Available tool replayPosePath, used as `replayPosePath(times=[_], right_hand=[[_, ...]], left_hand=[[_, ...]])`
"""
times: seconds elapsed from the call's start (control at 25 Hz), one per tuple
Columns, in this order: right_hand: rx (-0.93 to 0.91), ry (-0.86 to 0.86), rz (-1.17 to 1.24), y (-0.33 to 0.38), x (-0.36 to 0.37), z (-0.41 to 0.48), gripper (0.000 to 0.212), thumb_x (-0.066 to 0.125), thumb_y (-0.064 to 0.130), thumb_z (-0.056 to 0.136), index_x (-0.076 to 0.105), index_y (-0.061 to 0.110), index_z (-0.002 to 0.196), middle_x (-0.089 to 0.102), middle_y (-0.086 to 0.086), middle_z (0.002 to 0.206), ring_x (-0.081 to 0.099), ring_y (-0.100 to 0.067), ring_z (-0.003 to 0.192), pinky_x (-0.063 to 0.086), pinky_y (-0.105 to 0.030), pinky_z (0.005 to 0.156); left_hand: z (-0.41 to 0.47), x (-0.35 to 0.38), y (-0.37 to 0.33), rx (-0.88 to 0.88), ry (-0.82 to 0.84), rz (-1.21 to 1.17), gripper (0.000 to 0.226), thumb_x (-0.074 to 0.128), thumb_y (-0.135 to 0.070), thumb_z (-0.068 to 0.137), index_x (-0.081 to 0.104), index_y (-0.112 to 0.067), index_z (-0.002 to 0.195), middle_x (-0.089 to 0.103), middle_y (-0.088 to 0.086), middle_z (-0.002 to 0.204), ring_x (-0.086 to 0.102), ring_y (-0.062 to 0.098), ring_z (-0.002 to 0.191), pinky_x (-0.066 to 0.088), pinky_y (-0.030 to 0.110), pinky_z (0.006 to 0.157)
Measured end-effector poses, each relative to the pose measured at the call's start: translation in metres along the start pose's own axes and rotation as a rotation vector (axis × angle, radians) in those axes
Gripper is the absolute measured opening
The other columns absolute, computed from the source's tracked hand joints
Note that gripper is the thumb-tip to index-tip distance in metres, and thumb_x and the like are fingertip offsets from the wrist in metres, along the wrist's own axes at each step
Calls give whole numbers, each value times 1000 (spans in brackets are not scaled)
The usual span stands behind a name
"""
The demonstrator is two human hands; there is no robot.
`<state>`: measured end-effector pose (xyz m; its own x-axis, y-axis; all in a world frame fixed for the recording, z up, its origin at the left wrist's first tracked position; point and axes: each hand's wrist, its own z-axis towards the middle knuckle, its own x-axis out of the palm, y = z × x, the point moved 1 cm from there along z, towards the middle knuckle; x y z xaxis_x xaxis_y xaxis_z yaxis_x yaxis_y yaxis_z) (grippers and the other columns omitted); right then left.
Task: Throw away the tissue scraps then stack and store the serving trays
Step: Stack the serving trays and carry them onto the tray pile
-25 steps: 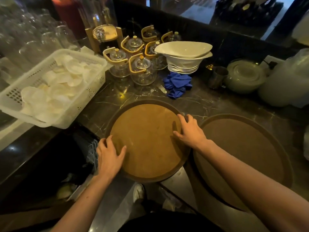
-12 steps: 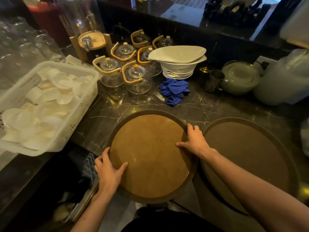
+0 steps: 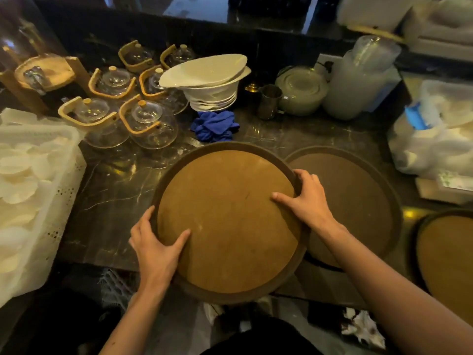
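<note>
Fingers (image 3: 304, 179) of right hand (image 3: 305, 201) curled over far right rim of round tray (image 3: 230, 221), thumb flat on cork face; left hand (image 3: 156, 247) clamped on near left rim likewise; tray half over tabletop (image 3: 115, 190) edge, overlapping second tray (image 3: 358, 201) just right; third tray (image 3: 448, 265) at far right; blue cloth (image 3: 213, 125) behind; white basket (image 3: 38, 201) left.

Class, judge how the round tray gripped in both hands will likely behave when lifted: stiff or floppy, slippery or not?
The round tray likely stays stiff: it overhangs the counter without sagging. Its raised rim gives both hands, left and right, a secure hold.
</note>
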<state>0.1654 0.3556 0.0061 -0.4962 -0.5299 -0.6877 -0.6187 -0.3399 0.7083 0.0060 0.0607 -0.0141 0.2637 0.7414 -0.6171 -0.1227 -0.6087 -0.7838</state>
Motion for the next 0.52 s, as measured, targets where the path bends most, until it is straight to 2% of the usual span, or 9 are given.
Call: replayPosePath(times=[0.16, 0.28, 0.52], right_hand=[[71, -197, 49, -41, -45, -35, 90, 77, 64, 63, 40, 29, 137, 40, 12, 114, 43, -7, 106, 39, -27, 88], [121, -336, 19, -78, -80, -66, 89, 78, 62, 64, 42, 25, 136, 40, 9, 114, 42, -8, 106, 38, -27, 89], [213, -501, 80, -173, -160, -136, 89, 81, 55, 65, 43, 21, 138, 40, 6, 116, 41, -9, 106, 38, -27, 90]], left_hand=[[-9, 30, -40, 157, 126, -12, 94, 85, -36, 68, 30, -29, 144, 34, 10, 144, 28, 27, 134, 31, 47, 105], [-33, 56, -73, 252, 212, -6, 96, 84, -36, 69, 27, -27, 146, 32, 10, 146, 26, 27, 134, 31, 50, 106], [-112, 125, -139, 414, 345, -1, 98, 85, -37, 68, 27, -23, 146, 33, 11, 146, 28, 29, 133, 31, 47, 102]])
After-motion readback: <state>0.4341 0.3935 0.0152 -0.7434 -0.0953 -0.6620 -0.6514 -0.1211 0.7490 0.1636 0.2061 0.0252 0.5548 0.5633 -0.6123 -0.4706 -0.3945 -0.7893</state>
